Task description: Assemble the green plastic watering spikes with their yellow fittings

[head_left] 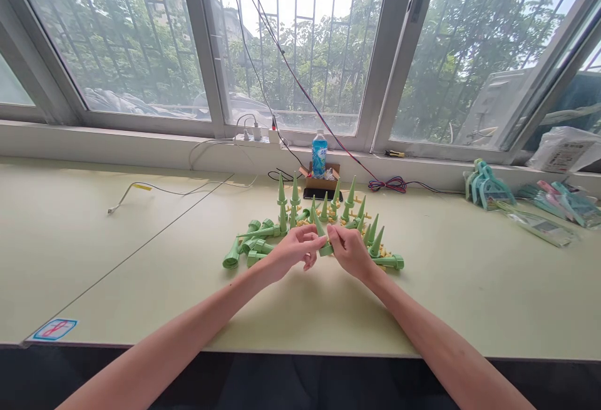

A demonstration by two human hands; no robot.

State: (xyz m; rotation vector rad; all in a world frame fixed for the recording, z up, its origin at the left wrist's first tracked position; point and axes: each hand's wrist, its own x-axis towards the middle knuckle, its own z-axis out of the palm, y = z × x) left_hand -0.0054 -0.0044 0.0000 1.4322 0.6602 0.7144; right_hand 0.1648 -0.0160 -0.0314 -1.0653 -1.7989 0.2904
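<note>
From my remote seat I am watching two bare hands working close together above the pale yellow-green bench (460,285). The left hand (295,248) is holding a tapered green plastic cone (320,228), its fingers pinching the piece near the wide base while the tip is pointing up and away. The right hand (348,250) is sitting just beside that cone with its fingers curled in; I am not able to tell whether they are gripping its side or pinching something small that they are hiding.

Beyond both sets of fingers, a cluster of upright green plastic cones (351,194) is standing, some reaching round to the right of the right fingers. Small yellow plastic pieces (367,216) are showing low among them. To the left of the left fingers, several green plastic tubes with flared ends (231,255) are lying on their sides in a loose heap, and another green tube (389,262) is lying just right of the right hand.

I am judging the work as partway along: the standing cones are looking like handled pieces, the held one is being dealt with, and the lying tubes are probably waiting, though I am not seeing enough detail to be sure.
</note>
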